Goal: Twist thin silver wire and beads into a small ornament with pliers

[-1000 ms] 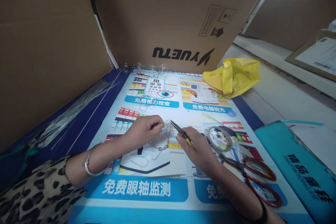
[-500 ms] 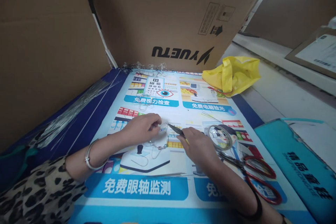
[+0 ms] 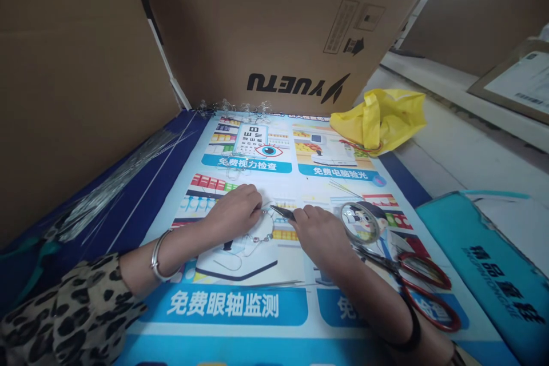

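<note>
My right hand (image 3: pixel 321 234) is closed around dark pointed pliers (image 3: pixel 283 213), whose tip points left. Across from it my left hand (image 3: pixel 238 209) pinches a thin wire piece with beads (image 3: pixel 261 238), which hangs between the hands above the printed sheet. The pliers' tip is at the upper part of the wire; whether it grips the wire is too small to tell. Below my left hand a bent wire (image 3: pixel 227 266) shows against the sheet.
Red-handled scissors (image 3: pixel 429 291) and a tape roll (image 3: pixel 360 223) lie right. A yellow bag (image 3: pixel 386 120) sits back right, a teal box (image 3: pixel 493 274) far right. Wires (image 3: pixel 111 189) lie left; wire pieces (image 3: pixel 235 107) line the tall cardboard (image 3: pixel 266 23).
My left hand has turned slightly, its knuckles now more on top, and the beaded wire has shifted with it. My right hand and the pliers have moved slightly left.
</note>
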### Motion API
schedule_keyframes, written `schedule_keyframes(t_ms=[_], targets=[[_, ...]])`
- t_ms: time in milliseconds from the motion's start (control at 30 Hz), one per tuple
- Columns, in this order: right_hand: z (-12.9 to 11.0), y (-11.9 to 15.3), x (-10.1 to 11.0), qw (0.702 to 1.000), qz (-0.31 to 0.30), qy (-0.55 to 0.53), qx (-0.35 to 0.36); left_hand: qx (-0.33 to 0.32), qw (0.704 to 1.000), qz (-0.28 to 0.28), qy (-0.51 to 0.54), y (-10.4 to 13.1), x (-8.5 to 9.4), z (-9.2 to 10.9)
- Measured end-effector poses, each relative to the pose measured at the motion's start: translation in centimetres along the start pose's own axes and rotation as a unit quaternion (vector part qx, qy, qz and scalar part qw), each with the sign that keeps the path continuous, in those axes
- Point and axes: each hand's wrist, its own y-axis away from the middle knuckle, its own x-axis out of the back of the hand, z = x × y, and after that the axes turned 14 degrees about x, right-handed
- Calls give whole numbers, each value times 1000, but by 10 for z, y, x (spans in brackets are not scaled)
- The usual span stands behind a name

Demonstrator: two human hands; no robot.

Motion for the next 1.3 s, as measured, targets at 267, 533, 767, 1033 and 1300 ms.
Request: schedule_keyframes(t_ms=[267, 533, 767, 1033, 1300], targets=[[3, 2, 4, 1000, 2, -10, 29, -3, 1000, 5, 0, -1, -1, -1], [6, 1, 8, 994, 8, -101, -30, 9, 997, -4, 74, 0, 3, -1], [8, 1, 6, 988, 8, -144, -54, 87, 964, -91, 236, -1, 6, -1], [7, 0, 9, 986, 4, -156, -55, 111, 922, -172, 329, -1, 14, 2], [3, 0, 11, 989, 5, -143, -43, 132, 912, -204, 331, -3, 17, 6]])
